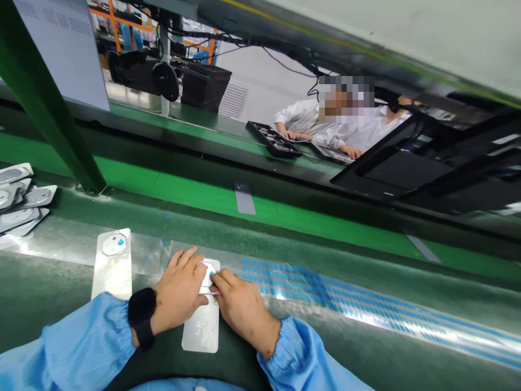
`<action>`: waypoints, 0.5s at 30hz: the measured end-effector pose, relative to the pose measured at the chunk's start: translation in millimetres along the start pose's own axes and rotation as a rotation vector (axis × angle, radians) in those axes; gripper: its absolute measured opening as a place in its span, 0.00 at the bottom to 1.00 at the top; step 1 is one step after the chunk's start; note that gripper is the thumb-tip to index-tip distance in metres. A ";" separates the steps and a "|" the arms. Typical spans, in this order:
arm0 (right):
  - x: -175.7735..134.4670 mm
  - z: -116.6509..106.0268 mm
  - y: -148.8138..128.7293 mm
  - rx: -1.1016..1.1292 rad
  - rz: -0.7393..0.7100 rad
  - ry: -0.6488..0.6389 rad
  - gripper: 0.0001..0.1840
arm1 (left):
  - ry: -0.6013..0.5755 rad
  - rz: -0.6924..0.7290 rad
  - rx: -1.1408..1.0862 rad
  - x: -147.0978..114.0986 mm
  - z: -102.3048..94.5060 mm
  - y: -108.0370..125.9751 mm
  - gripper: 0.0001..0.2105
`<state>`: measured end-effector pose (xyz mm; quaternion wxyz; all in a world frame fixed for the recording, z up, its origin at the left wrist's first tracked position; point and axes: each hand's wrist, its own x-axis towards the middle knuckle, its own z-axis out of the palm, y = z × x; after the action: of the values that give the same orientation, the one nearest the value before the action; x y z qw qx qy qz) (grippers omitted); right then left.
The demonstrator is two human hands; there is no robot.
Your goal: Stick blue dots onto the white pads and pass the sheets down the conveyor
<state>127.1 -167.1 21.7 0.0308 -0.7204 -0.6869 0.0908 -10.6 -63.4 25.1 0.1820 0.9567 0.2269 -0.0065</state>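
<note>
A pale flat plate (200, 328) with a white rounded disc near its far end lies in front of me. My left hand (179, 293), a black watch on its wrist, rests at the plate's left side, fingers stretched and touching the disc area. My right hand (244, 307) comes from the right with fingers pressed together at a small blue round sticker (211, 275) on the disc. Its fingertips partly cover the sticker. A thin pinkish strip shows between the hands. To the left lies a similar plate (112, 271), its disc bearing a blue dot.
A clear sheet with rows of blue dots (264, 277) stretches right along the green bench. Several similar plates (24, 201) are piled at far left. A green post (61, 103) rises there. Beyond, people in white sleeves (301, 119) work near a black tray (272, 140).
</note>
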 end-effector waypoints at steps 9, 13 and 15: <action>7.7 4.6 -3.1 -0.006 0.033 0.029 0.09 | -0.042 -0.069 0.040 3.0 -2.1 -4.5 0.19; 13.6 17.1 -7.8 -0.075 -0.017 0.148 0.07 | 0.112 0.095 0.157 5.0 18.0 -28.0 0.20; 19.6 25.0 -8.1 -0.079 0.015 0.143 0.08 | 0.179 0.107 0.232 11.2 31.2 -42.0 0.18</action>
<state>115.6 -149.1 -3.2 0.0509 -0.7308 -0.6806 0.0124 -16.7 -34.7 -19.6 0.0496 0.9789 0.1884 0.0622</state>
